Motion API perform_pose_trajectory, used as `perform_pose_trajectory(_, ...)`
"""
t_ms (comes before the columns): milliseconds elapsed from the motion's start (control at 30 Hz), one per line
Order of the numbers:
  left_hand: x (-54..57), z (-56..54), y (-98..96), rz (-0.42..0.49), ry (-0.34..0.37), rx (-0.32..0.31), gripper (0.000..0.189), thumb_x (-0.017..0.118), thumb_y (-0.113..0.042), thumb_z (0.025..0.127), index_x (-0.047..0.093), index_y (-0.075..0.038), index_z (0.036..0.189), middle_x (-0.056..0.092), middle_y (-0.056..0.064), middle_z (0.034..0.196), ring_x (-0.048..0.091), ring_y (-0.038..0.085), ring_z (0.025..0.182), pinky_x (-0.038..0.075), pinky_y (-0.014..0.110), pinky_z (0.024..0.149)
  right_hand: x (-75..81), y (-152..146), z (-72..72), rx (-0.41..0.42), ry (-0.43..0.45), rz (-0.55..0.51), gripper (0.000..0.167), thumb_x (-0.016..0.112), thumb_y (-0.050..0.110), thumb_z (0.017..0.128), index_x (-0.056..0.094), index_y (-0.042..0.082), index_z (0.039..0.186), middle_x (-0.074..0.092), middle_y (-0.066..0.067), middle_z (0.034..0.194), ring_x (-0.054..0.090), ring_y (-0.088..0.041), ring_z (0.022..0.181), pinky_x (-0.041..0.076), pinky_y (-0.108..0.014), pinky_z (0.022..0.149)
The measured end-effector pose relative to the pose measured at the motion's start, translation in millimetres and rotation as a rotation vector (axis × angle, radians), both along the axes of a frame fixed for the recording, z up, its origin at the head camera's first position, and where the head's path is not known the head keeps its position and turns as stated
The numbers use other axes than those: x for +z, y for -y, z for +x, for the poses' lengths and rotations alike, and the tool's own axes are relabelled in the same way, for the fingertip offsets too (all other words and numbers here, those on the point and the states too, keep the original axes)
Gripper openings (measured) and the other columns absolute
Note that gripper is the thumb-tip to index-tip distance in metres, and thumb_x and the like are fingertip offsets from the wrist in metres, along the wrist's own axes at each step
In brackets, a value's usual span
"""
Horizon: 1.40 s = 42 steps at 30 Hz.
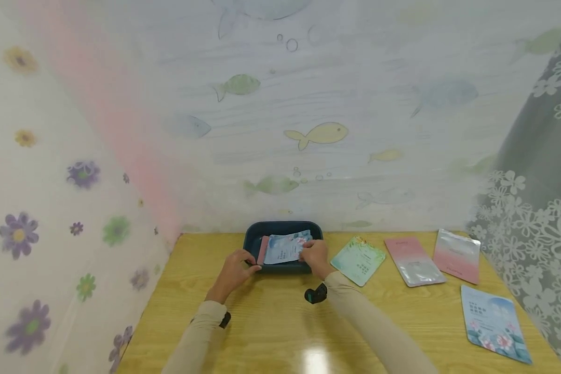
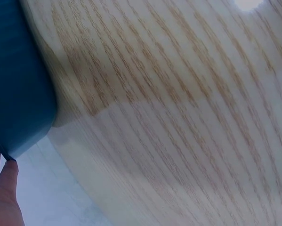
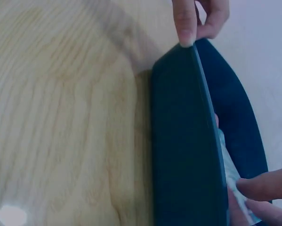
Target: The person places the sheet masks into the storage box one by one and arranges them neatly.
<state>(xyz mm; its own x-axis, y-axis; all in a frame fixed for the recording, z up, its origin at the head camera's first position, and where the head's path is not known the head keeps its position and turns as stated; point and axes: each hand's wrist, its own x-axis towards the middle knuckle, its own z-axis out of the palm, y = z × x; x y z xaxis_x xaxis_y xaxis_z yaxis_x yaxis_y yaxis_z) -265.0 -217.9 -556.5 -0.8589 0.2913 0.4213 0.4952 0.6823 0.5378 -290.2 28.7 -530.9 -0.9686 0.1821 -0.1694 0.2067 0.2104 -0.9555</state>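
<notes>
A dark blue plastic bin [image 1: 280, 225] stands at the table's back edge. My left hand [image 1: 234, 272] pinches the rim at its front left corner, thumb outside, as the right wrist view also shows. Inside the bin lies a light blue sachet [image 1: 280, 250] with pink flowers, on top of a pink packet [image 1: 263, 250] that shows only along its left side. My right hand [image 1: 315, 256] reaches over the right part of the bin and pinches the blue sachet's right end between thumb and fingers. The right wrist view shows this thumb [image 3: 261, 186] against the sachet.
Right of the bin lie several flat packets: a green sachet [image 1: 359, 261], a pink and silver packet [image 1: 414, 261], a silver and pink packet [image 1: 457, 255] and another blue floral sachet [image 1: 495, 323]. Behind the wooden table [image 1: 280, 322] hangs a fish-patterned curtain [image 1: 262, 130].
</notes>
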Motion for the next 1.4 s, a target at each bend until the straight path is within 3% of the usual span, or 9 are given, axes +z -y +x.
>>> perform_pose_trajectory(100, 2.0, -1.0, -0.3, -0.013, 0.006, 0.002, 0.016, 0.082, -0.015, 0.073, 0.067, -0.011, 0.074, 0.060, -0.002, 0.077, 0.055, 0.016, 0.077, 0.049, 0.036, 0.072, 2.6, -3, -2.9, 0.040, 0.028, 0.094, 0.022, 0.061, -0.009, 0.072, 0.068, -0.010, 0.092, 0.065, -0.019, 0.089, 0.063, -0.021, 0.064, 0.054, -0.034, 0.058)
perform_pose_trajectory(200, 2.9, -0.5, -0.5, -0.012, 0.006, 0.001, 0.016, 0.082, -0.015, 0.073, 0.067, -0.011, 0.074, 0.060, -0.001, 0.077, 0.055, 0.016, 0.077, 0.049, 0.036, 0.071, 4.4, -5, -3.5, 0.079, 0.005, 0.173, 0.009, 0.058, -0.008, 0.070, 0.066, -0.003, 0.067, 0.063, -0.010, 0.068, 0.059, -0.021, 0.054, 0.050, -0.032, 0.048)
perform_pose_trajectory(300, 3.6, 0.6, -0.8, -0.005, 0.004, -0.001, 0.017, 0.082, -0.015, 0.073, 0.066, -0.011, 0.074, 0.060, 0.000, 0.078, 0.055, 0.017, 0.077, 0.049, 0.036, 0.071, 6.4, -7, -4.2, 0.119, -0.035, 0.257, 0.030, 0.053, -0.009, 0.066, 0.045, 0.009, 0.044, 0.042, 0.001, 0.044, 0.040, -0.015, 0.039, 0.033, -0.027, 0.037)
perform_pose_trajectory(433, 3.7, 1.4, -0.9, 0.004, -0.001, -0.006, 0.016, 0.083, -0.014, 0.073, 0.067, -0.010, 0.075, 0.061, 0.001, 0.078, 0.056, 0.017, 0.077, 0.049, 0.035, 0.070, 13.2, -11, -3.6, 0.179, -0.094, 0.368, 0.040, 0.048, -0.009, 0.065, 0.027, 0.017, 0.042, 0.017, 0.006, 0.044, 0.013, -0.009, 0.042, 0.014, -0.024, 0.039)
perform_pose_trajectory(700, 3.9, 1.3, -1.6, -0.002, 0.003, -0.008, 0.016, 0.082, -0.014, 0.073, 0.066, -0.012, 0.074, 0.060, 0.000, 0.079, 0.056, 0.017, 0.077, 0.049, 0.036, 0.070, 25.5, -22, 1.5, 0.302, -0.229, 0.455, 0.035, 0.049, -0.012, 0.068, 0.038, 0.011, 0.044, 0.023, 0.004, 0.045, 0.014, -0.011, 0.047, 0.017, -0.026, 0.044)
perform_pose_trajectory(833, 3.3, 1.3, -1.4, -0.014, -0.018, -0.008, 0.017, 0.083, -0.015, 0.072, 0.066, -0.013, 0.074, 0.060, -0.001, 0.078, 0.056, 0.017, 0.076, 0.049, 0.036, 0.069, 31.1, -31, 4.0, 0.363, -0.294, 0.441, 0.010, 0.060, -0.007, 0.073, 0.068, -0.001, 0.069, 0.059, -0.004, 0.063, 0.046, -0.014, 0.054, 0.042, -0.029, 0.050)
perform_pose_trajectory(933, 2.2, 1.1, -1.0, -0.018, -0.037, -0.009, 0.018, 0.084, -0.016, 0.071, 0.066, -0.013, 0.072, 0.060, -0.001, 0.077, 0.056, 0.018, 0.075, 0.048, 0.035, 0.068, 38.7, -41, 8.0, 0.435, -0.268, 0.392, 0.011, 0.065, -0.001, 0.080, 0.070, -0.003, 0.089, 0.065, -0.012, 0.086, 0.062, -0.024, 0.072, 0.053, -0.035, 0.061)
perform_pose_trajectory(1167, 0.5, 0.9, -0.3, -0.008, -0.032, -0.003, 0.018, 0.084, -0.016, 0.071, 0.065, -0.016, 0.073, 0.059, -0.004, 0.078, 0.056, 0.016, 0.076, 0.049, 0.034, 0.069, 55.8, -74, 18.1, 0.553, -0.273, 0.346, 0.016, 0.064, 0.002, 0.086, 0.067, -0.003, 0.101, 0.063, -0.017, 0.098, 0.063, -0.026, 0.080, 0.054, -0.036, 0.065)
perform_pose_trajectory(1400, 3.0, 2.7, -0.6, -0.008, -0.044, -0.011, 0.017, 0.083, -0.016, 0.072, 0.066, -0.014, 0.073, 0.059, -0.002, 0.078, 0.056, 0.016, 0.075, 0.049, 0.036, 0.068, 61.7, -109, 19.9, 0.540, -0.249, 0.327, 0.022, 0.063, 0.002, 0.087, 0.065, -0.005, 0.108, 0.063, -0.022, 0.101, 0.065, -0.025, 0.079, 0.053, -0.035, 0.062)
